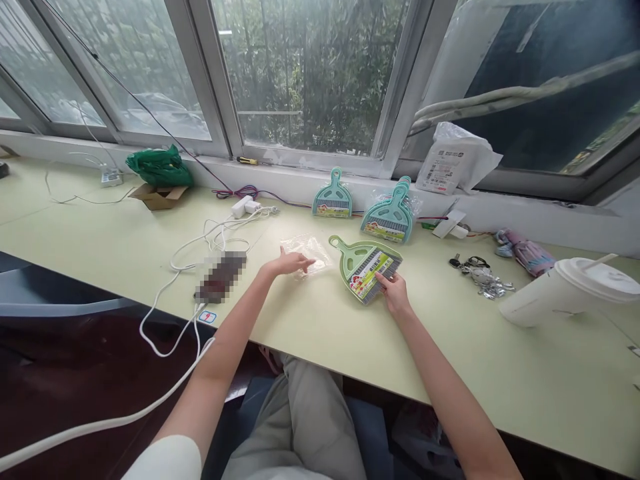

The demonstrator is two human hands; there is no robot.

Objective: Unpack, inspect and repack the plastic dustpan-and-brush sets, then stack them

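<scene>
My right hand (394,288) grips the bristle end of a green dustpan-and-brush set (366,267) that has a printed label. The set's looped handle points to the upper left. My left hand (293,262) lies over a clear plastic bag (316,252) on the table, with its fingers spread. Behind them, one teal dustpan set (332,199) leans by the window ledge, and a plastic-wrapped stack of teal dustpan sets (390,217) stands to its right.
White cables run around a blurred dark device (220,277) at left. Farther back are a green bag (159,167) and cardboard box (157,197). Keys (483,275), a pink-blue pouch (527,252), a large white cup (560,293) and a white package (453,163) are on the right.
</scene>
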